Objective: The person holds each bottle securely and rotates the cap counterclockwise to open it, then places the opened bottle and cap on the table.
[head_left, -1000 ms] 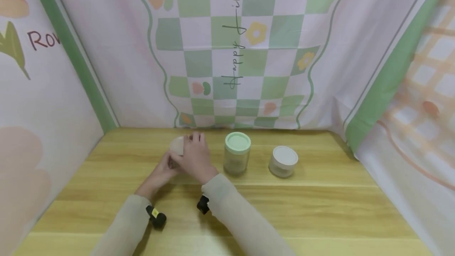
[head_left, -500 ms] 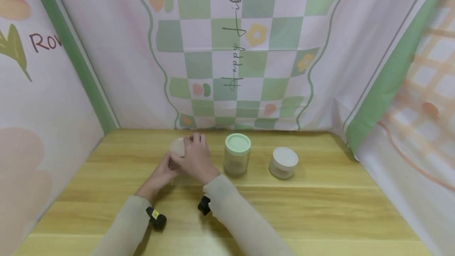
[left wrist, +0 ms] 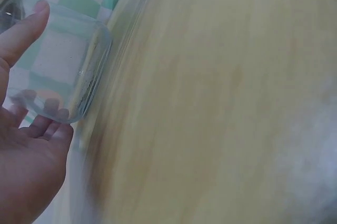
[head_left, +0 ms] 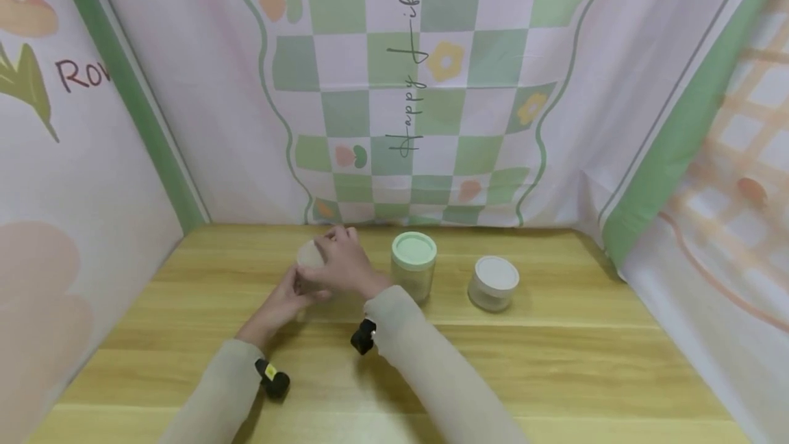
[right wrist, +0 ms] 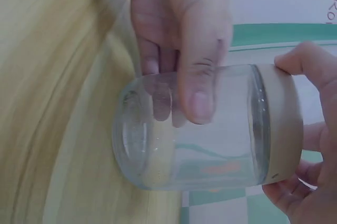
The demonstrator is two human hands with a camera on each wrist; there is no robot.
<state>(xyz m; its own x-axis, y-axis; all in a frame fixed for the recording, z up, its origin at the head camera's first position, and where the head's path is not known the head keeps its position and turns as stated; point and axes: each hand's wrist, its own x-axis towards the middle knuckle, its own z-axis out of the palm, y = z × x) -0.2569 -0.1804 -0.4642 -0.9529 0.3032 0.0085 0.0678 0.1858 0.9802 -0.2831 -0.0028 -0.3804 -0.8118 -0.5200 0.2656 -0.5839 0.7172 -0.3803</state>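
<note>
The right hand (right wrist: 329,124) grips the beige lid (right wrist: 284,129) of a clear jar (right wrist: 231,142); beyond that hand, the left hand (right wrist: 184,29) holds the jar's side.

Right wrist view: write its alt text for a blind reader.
A person's left hand grips a clear, cylindrical glass jar while the right hand holds its round beige lid. A yellowish wood-grain table shows behind.

Soft light casts faint shadows on the table (head_left: 573,375); wrist views look dim.
</note>
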